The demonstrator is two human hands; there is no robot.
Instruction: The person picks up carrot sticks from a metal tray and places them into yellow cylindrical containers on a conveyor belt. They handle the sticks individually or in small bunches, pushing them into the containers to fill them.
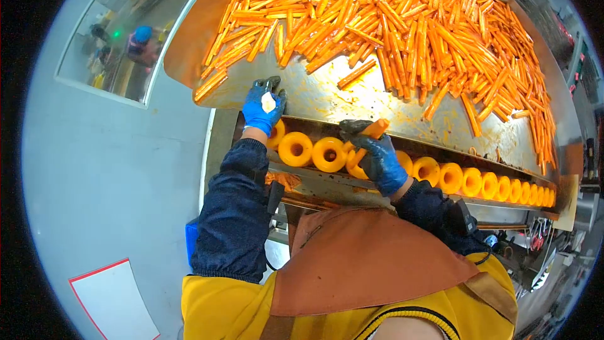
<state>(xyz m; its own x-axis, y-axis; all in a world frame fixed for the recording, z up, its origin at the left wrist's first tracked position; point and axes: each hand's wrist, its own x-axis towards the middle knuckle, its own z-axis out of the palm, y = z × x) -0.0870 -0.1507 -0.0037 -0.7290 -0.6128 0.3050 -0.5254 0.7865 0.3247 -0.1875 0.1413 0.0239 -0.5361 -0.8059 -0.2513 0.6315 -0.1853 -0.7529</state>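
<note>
My right hand, in a blue glove with dark, wet fingers, is closed around an orange stick. The stick slants down, its lower end at a yellow funnel-shaped cup in the row. At the near left edge of the metal tray is my left hand, also blue-gloved. Its dark fingertips and thumb are apart and I see nothing between them. A pale patch shows on the back of that glove. Beyond both hands lies a large heap of glossy orange sticks.
Yellow cups run in a line along the tray's near side, below its edge. A few loose sticks lie nearer me. A grey wall with a window stands at left; a person shows through the glass.
</note>
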